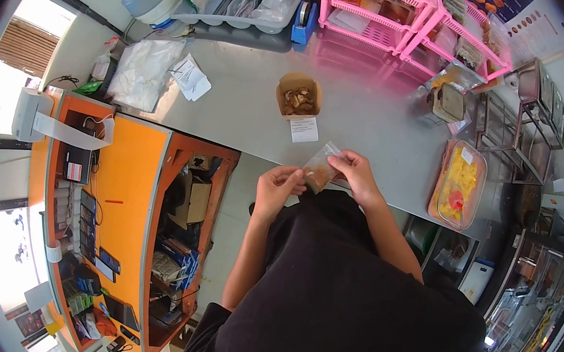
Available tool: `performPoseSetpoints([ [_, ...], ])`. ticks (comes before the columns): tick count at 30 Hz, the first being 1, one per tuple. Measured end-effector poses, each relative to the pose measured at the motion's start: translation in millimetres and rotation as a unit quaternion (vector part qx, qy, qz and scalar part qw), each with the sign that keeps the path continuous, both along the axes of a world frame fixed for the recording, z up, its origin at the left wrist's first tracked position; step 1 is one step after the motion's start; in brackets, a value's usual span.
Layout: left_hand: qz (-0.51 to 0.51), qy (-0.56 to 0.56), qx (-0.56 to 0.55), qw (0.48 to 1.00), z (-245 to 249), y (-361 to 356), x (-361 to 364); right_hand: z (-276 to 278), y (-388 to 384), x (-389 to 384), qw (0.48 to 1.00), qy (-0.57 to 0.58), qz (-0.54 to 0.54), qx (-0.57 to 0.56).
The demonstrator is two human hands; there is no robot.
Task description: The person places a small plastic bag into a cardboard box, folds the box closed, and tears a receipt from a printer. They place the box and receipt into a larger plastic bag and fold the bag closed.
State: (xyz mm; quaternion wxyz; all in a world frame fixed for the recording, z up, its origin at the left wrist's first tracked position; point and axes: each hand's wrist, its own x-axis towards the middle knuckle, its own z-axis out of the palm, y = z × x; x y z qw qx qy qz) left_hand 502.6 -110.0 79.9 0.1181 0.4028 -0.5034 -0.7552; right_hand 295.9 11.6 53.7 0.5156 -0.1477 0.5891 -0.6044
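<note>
Close together, left hand point(279, 185), right hand point(355, 171), fingers pinching pouch point(319, 169), contents unclear

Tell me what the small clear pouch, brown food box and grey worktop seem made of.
The small clear pouch: thin glossy plastic film, see-through, crinkled. The brown food box: matt cardboard, probably. The grey worktop: likely steel, dull sheen.

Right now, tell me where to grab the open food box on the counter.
Take the box by its two outer side walls, coming in from left and right. Its top is open with food inside, a paper slip lies at its near edge, and nothing stands against either side. Left hand and right hand are both pinching the bag.
</note>
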Motion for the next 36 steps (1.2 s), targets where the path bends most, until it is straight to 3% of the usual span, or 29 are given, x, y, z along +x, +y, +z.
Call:
performPoseSetpoints([
  [2, 0.046, 0.012, -0.007, 0.999, -15.2, -3.7, -2.5, -12.5, -5.2, -15.0, 1.0, -0.004, -0.009, 0.019],
  [9, 0.055, -0.067, -0.029, 0.996, -38.9, -32.0, 7.6, -35.2, -35.1, -84.2, 0.999, 0.012, -0.021, 0.033],
  [12, 0.059, -0.083, -0.063, 0.993, -50.4, -49.2, -1.7, -81.3, -54.8, -101.3, 0.925, 0.328, -0.134, 0.136],
  [15, 0.038, -0.12, -0.185, 0.975, -52.3, -66.7, -16.8, -72.2, -69.6, -109.4, 0.912, 0.391, -0.089, 0.09],
  [18, 0.01, -0.132, -0.317, 0.939, -58.0, -88.2, -41.3, -57.3, -93.0, -101.3, 0.917, 0.393, 0.061, -0.028],
  [21, 0.008, -0.096, -0.427, 0.899, -65.6, -109.7, -67.8, -44.3, -120.1, -88.8, 0.936, 0.321, 0.132, -0.054],
  [23, 0.016, -0.088, -0.5, 0.861, -64.0, -117.6, -83.8, -47.3, -136.0, -93.9, 0.891, 0.414, 0.177, -0.058],
  [26, -0.03, -0.076, -0.565, 0.821, -66.2, -117.7, -94.9, -58.2, -149.0, -95.7, 0.829, 0.513, 0.204, -0.088],
  [30, -0.043, -0.06, -0.59, 0.804, -83.5, -118.2, -96.9, -65.0, -151.8, -94.8, 0.748, 0.618, 0.215, -0.109],
  [36, -0.129, -0.109, -0.61, 0.774, -94.5, -139.9, -84.3, -55.3, -141.5, -106.3, 0.723, 0.638, 0.247, -0.096],
])
